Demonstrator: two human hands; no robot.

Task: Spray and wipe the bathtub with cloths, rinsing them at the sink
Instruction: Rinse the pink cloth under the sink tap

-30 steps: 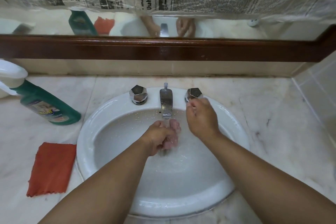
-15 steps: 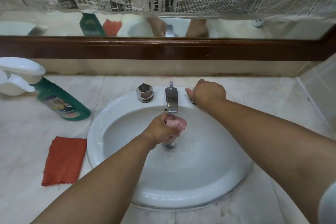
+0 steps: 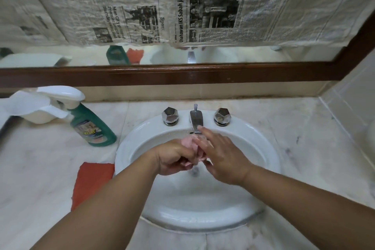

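A wadded pink cloth (image 3: 190,142) sits under the chrome spout (image 3: 196,121) over the white oval sink (image 3: 261,142). My left hand (image 3: 172,158) grips the cloth from the left, fingers curled round it. My right hand (image 3: 221,154) lies against the cloth's right side with its fingers stretched toward the spout; whether the thumb pinches the cloth is hidden. An orange-red cloth (image 3: 92,182) lies flat on the counter left of the sink. A green spray bottle (image 3: 89,124) with a white trigger head stands behind it.
Two faceted chrome tap knobs (image 3: 170,115) (image 3: 222,116) flank the spout. The marble counter (image 3: 304,148) runs to a tiled wall on the right. A wood-framed mirror (image 3: 182,75) covered with newspaper sits behind. A white dish (image 3: 38,115) stands at far left.
My right hand has left the right tap knob and come down onto the pink cloth beside my left hand. The camera has tilted upward.
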